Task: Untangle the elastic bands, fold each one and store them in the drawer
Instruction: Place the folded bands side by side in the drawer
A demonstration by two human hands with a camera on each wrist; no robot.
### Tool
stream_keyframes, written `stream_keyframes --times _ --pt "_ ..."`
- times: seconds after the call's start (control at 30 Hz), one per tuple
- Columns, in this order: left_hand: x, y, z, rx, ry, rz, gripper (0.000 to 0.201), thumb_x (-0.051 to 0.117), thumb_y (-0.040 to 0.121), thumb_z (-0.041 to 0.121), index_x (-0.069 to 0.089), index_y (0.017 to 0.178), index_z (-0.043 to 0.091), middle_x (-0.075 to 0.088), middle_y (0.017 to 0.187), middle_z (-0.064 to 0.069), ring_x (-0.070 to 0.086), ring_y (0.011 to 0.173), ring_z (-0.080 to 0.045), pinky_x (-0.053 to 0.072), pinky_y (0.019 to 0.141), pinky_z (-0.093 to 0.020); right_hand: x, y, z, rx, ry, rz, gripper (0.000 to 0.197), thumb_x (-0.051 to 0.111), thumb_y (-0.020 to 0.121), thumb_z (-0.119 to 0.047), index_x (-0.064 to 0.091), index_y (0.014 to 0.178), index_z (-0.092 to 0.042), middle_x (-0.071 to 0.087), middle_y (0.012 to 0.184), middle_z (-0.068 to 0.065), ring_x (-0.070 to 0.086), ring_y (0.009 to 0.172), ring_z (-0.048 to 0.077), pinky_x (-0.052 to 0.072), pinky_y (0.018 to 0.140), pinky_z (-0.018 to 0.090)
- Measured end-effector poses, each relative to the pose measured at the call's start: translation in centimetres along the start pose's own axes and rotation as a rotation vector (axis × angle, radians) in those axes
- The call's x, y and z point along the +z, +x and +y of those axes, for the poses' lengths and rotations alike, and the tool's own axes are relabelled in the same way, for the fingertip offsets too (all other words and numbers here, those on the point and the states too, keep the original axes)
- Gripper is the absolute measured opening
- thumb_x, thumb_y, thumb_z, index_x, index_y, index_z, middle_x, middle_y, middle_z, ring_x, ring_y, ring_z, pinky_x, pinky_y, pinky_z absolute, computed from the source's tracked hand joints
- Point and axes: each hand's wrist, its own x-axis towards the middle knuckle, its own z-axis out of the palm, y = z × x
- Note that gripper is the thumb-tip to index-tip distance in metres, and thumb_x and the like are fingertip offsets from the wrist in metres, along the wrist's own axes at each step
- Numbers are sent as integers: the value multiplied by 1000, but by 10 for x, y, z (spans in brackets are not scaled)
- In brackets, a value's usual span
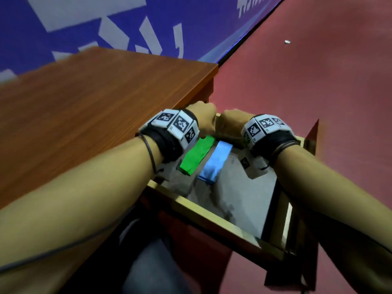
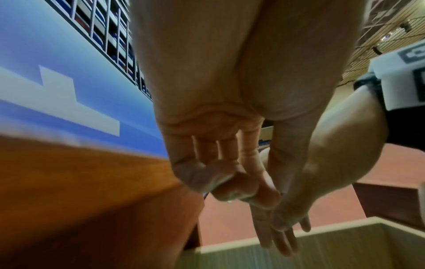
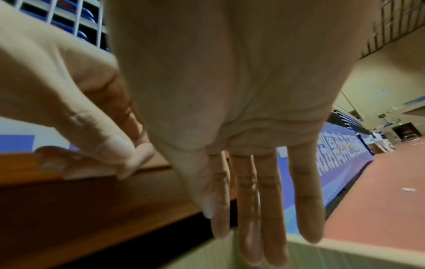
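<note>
1. Drawer (image 1: 214,221): pulled out at lower centre of the head view; beside the wooden desk (image 1: 84,107).
2. Green band (image 1: 196,154) and blue band (image 1: 216,161): folded; lying side by side inside the drawer.
3. Left hand (image 1: 201,118): fingers curled; nothing visibly held.
4. Right hand (image 1: 233,122): fingers straight, spread over the drawer's far wall.

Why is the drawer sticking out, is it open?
Open. The drawer is pulled out from under the desk, and the folded green band and blue band lie inside.
</note>
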Motion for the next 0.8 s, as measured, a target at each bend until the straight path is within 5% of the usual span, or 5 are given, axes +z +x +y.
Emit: stream_keyframes --times 0.1,0.23,0.37,0.67,0.8 --pt "-36 -29 -1 -17 82 14 15 68 89 26 58 82 18 59 89 -7 60 88 -30 46 74 -33 -27 -22 -21 -81 22 33 24 57 94 -24 66 107 -6 64 95 11 61 88 29 48 80 37" --pt "-75 -81 -19 -72 143 33 16 70 89 27 63 78 19 64 86 -6 62 85 -28 46 71 -31 -52 -35 -73 -212 24 45 12 59 92 -17 69 93 -10 71 88 7 66 83 25 53 82 34" --pt "-94 -133 -54 -167 164 10 16 67 90 25 67 79 14 68 65 -1 63 60 -19 50 60 -26 -62 -39 -140 -325 -19 79 18 61 93 -20 72 105 -13 68 87 4 66 86 23 53 85 34" --pt "-117 -278 -172 -445 143 38 11 63 92 17 66 83 11 71 70 -2 65 60 -19 54 63 -27 -52 -33 -313 -578 -109 -17 14 59 95 -22 70 102 -18 73 86 3 70 77 19 56 77 34" --pt "-122 -347 -222 -563 111 61 13 63 91 13 67 78 13 68 66 1 62 56 -14 48 54 -23 -42 -39 -396 -689 -165 -28 15 58 94 -19 71 102 -18 73 92 6 71 80 23 57 82 39"
